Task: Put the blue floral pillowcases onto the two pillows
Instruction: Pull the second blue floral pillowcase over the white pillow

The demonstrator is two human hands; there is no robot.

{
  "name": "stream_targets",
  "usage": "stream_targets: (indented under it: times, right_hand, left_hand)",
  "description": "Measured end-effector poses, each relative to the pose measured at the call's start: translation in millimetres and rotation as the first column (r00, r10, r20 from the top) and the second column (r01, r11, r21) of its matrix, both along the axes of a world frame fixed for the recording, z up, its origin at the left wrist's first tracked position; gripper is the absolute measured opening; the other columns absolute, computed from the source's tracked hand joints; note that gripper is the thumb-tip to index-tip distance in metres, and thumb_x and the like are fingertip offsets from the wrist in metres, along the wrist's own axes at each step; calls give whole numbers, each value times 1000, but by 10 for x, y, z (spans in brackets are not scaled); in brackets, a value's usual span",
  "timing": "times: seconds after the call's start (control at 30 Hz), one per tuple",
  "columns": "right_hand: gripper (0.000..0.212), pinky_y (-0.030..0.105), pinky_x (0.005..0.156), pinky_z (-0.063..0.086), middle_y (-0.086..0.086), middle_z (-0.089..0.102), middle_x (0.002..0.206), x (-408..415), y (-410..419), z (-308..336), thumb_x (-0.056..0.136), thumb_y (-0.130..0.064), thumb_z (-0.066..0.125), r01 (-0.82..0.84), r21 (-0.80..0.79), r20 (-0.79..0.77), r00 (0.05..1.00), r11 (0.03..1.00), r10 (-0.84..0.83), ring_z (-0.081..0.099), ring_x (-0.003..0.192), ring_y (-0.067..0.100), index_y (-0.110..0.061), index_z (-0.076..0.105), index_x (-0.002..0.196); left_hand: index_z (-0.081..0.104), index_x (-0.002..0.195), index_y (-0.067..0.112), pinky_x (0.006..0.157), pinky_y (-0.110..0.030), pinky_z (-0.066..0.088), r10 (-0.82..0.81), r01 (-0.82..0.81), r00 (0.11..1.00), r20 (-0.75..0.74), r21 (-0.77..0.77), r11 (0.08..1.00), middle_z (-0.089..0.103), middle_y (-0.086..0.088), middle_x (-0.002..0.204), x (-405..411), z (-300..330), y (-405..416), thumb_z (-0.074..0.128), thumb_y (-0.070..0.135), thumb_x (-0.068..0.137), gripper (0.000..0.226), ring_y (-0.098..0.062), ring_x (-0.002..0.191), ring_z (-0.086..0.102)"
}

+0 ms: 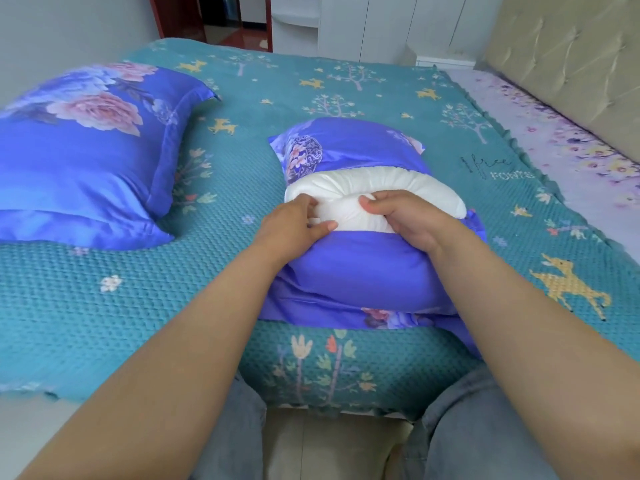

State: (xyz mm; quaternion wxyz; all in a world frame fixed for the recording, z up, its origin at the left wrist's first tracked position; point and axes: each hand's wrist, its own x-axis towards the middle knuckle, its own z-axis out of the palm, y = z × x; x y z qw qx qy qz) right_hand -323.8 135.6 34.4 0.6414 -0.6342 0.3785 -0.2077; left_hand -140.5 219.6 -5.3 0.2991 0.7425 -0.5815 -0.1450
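Observation:
A white pillow lies near the bed's front edge, partly inside a blue floral pillowcase; a bent white band of it shows through the case's opening. My left hand pinches the pillow's white edge at the left of the opening. My right hand grips the same white edge at the middle, fingers curled over it. A second pillow in its blue floral pillowcase lies fully covered at the left of the bed.
The bed carries a teal quilted cover with deer and trees. A padded beige headboard stands at the right, above a lilac floral sheet. White wardrobes and a doorway are behind the bed. My knees are at the bed's front edge.

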Motion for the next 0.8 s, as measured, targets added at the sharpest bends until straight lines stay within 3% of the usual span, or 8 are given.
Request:
stream_targets:
  times: [0.1, 0.17, 0.27, 0.33, 0.43, 0.53, 0.67, 0.8]
  right_hand:
    - [19, 27, 84, 53, 8, 71, 95, -78, 15, 17, 90, -16, 59, -93, 48, 20, 996, 995, 92, 67, 89, 17, -2, 66, 101]
    - [11, 25, 79, 48, 4, 68, 90, -24, 16, 69, 85, -18, 67, -86, -171, -138, 988, 981, 62, 62, 84, 14, -10, 66, 94]
    - [25, 25, 88, 43, -3, 62, 104, 152, 66, 137, 81, -23, 71, -197, -717, -393, 906, 669, -155, 55, 98, 13, -20, 62, 104]
    - [31, 27, 97, 38, -5, 60, 118, 318, 192, 204, 85, -23, 65, -258, -853, -394, 888, 453, -237, 51, 112, 14, -23, 61, 115]
    - [43, 25, 94, 41, -2, 60, 125, 527, 204, 248, 90, -5, 48, -388, -669, -528, 848, 634, -39, 55, 115, 13, -20, 52, 130]
    - [62, 23, 79, 43, -4, 54, 128, 573, 70, 322, 88, 7, 41, -490, -230, -617, 742, 841, 263, 53, 107, 10, -26, 37, 141]
    - [76, 17, 78, 44, -14, 46, 138, 528, -146, 334, 87, 15, 38, -563, 82, -603, 629, 822, 491, 51, 116, 4, -38, 32, 141]
    - [64, 13, 69, 50, -15, 54, 127, 506, -240, 214, 90, 12, 42, -640, 221, -557, 537, 736, 634, 57, 104, -2, -37, 41, 132]
  left_hand:
    - [54, 110, 14, 86, -28, 44, -141, 141, 989, -54, -15, 990, 61, 0, 104, -4, 11, 32, 66, 42, 83, 41, -18, 94, 57]
    - [50, 95, 18, 77, -27, 43, -209, 212, 973, -99, 21, 977, 59, 3, 92, 33, 59, 91, 71, 43, 79, 37, -14, 83, 56]
    - [45, 73, 23, 62, -24, 38, -258, 261, 964, -66, 34, 965, 49, 12, 69, 48, 141, 155, 76, 47, 71, 39, -8, 65, 47]
    - [51, 73, 22, 63, -24, 38, -298, 299, 954, -30, 77, 951, 51, 11, 70, 21, 154, 167, 75, 53, 69, 40, -9, 67, 48]
    - [61, 90, 20, 78, -30, 46, -352, 339, 936, 2, 264, 903, 61, 6, 86, 23, 136, 166, 68, 67, 66, 53, -15, 83, 57]
    - [51, 69, 12, 64, -33, 39, -349, 299, 934, 74, 372, 879, 51, -1, 70, 81, 200, 184, 69, 67, 66, 58, -20, 68, 49]
    - [63, 89, 5, 72, -36, 44, -361, 306, 927, 106, 348, 886, 62, -13, 87, 126, 336, 233, 73, 56, 69, 56, -27, 81, 57]
    - [61, 65, 13, 70, -34, 45, -385, 382, 923, -5, 147, 913, 58, -5, 73, 120, 333, 206, 75, 45, 74, 36, -17, 68, 53]
